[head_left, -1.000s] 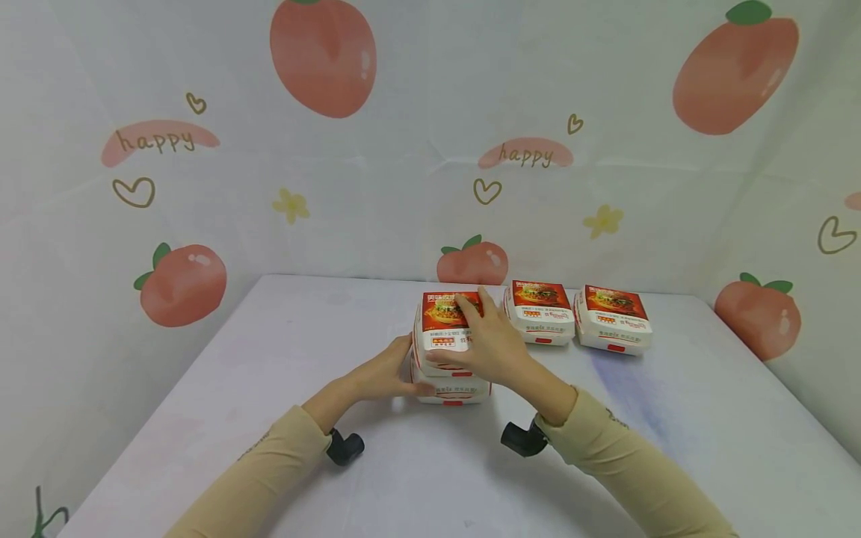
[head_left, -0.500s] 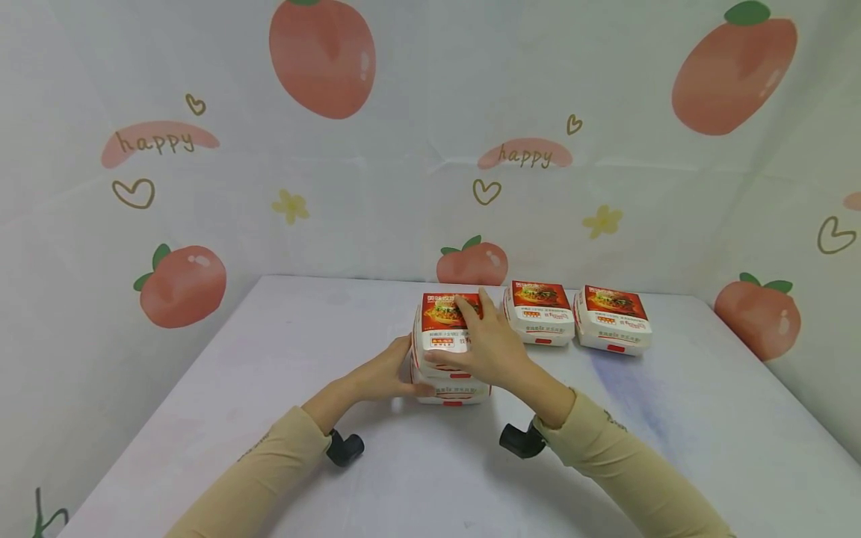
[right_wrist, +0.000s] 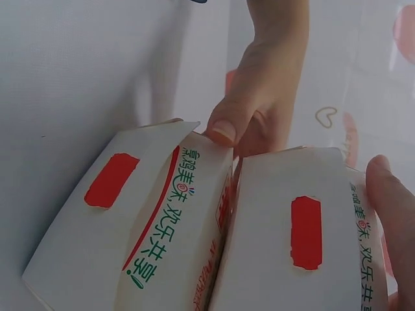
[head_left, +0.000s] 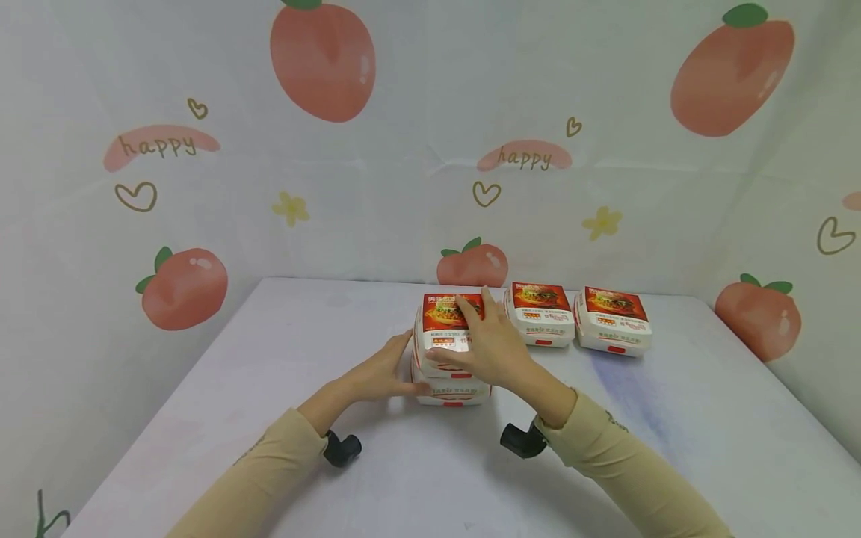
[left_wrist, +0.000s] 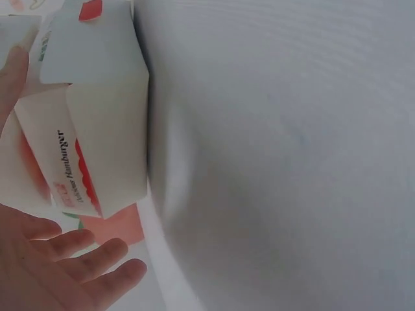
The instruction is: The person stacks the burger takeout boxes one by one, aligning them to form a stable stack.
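Observation:
Two white hamburger boxes stand stacked mid-table. The upper box (head_left: 440, 317) has a red burger picture on its lid; the lower box (head_left: 464, 391) is partly covered by it. My right hand (head_left: 498, 344) grips the upper box, thumb at the front and fingers over the lid; the right wrist view shows its thumb (right_wrist: 389, 194) against that box's edge. My left hand (head_left: 377, 376) is at the stack's left side, its thumb by the lower box's front corner. In the left wrist view, the left hand's fingers (left_wrist: 97, 262) are spread and apart from the lower box (left_wrist: 107, 129).
Two more hamburger boxes sit side by side at the back right, a nearer-to-stack box (head_left: 538, 314) and a farther one (head_left: 613, 321). The white table (head_left: 303, 321) meets a fruit-printed backdrop (head_left: 417, 202) behind.
My left hand has eased slightly left, its thumb drawing back from the lower box's front. The right hand and the stack have hardly moved.

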A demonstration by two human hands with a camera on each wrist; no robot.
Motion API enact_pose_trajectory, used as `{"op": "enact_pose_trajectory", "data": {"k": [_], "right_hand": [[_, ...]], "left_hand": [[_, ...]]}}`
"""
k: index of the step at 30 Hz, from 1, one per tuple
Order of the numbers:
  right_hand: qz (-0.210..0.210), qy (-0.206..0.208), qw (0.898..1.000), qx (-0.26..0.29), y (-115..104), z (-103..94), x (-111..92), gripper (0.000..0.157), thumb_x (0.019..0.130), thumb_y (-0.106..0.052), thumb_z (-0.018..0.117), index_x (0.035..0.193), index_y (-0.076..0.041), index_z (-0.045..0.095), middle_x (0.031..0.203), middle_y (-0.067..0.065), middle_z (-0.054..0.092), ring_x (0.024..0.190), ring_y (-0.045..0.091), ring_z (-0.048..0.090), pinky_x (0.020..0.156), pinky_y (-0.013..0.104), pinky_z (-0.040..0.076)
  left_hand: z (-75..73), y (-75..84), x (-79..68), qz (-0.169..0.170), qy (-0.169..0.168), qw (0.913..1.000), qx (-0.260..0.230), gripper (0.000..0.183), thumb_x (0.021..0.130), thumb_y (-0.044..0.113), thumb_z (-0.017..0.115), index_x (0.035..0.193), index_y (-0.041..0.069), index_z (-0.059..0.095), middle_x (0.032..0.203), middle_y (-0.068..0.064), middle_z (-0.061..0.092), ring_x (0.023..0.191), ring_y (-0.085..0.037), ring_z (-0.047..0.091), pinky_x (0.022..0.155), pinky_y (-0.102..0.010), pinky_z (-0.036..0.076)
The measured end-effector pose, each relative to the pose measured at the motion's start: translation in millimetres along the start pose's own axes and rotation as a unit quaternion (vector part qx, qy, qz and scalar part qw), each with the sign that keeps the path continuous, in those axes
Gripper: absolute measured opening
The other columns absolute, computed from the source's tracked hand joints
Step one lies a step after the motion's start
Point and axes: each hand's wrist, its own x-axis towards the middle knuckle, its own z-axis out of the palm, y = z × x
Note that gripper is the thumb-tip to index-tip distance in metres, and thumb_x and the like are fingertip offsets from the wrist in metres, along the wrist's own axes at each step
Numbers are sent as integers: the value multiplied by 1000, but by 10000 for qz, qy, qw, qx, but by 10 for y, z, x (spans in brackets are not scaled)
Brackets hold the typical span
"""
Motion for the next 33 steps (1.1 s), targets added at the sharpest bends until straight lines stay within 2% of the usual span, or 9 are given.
{"op": "enact_pose_trajectory", "data": {"k": [3,6,12,16,26,33], "right_hand": [[-19,42,10000,40,5,-15,8,90,77,-65,60,145,-12,33,154,24,16,135,44,32,105,58,36],[-27,103,9997,201,31,-35,18,84,82,-62,57,145,-13,33,154,24,17,136,44,32,105,59,35],[-37,274,9963,816,120,-111,7,74,88,-56,52,144,-12,34,153,22,20,136,44,32,100,62,38],[-40,466,9928,1102,197,-179,-24,69,90,-51,52,143,-10,35,151,21,23,131,44,39,98,62,40],[204,601,9893,1316,486,-276,-76,66,93,-50,46,143,-8,35,150,21,24,131,44,37,102,63,35],[387,721,9872,1366,715,-334,-137,62,95,-44,48,142,-5,36,147,21,31,135,41,31,107,62,29]], "left_hand": [[-47,16,-22,-132,71,9998,112,109,74,47,75,150,6,9,154,-18,20,143,-34,22,112,-55,26],[-87,29,-35,-188,162,9996,104,111,74,48,74,150,5,6,155,-18,17,143,-34,20,113,-54,25],[-116,57,-60,-74,251,9997,-23,110,76,49,72,151,10,3,156,-15,15,143,-33,20,112,-55,27],[-111,100,-79,90,289,9993,-207,109,76,48,73,151,11,4,156,-14,13,144,-32,19,112,-56,26],[-100,132,-97,272,338,9988,-235,103,78,46,71,151,14,6,155,-13,16,144,-31,18,113,-56,25],[-89,108,-79,203,292,9990,-275,99,80,45,70,151,15,7,155,-12,16,144,-31,19,112,-57,25]]}}
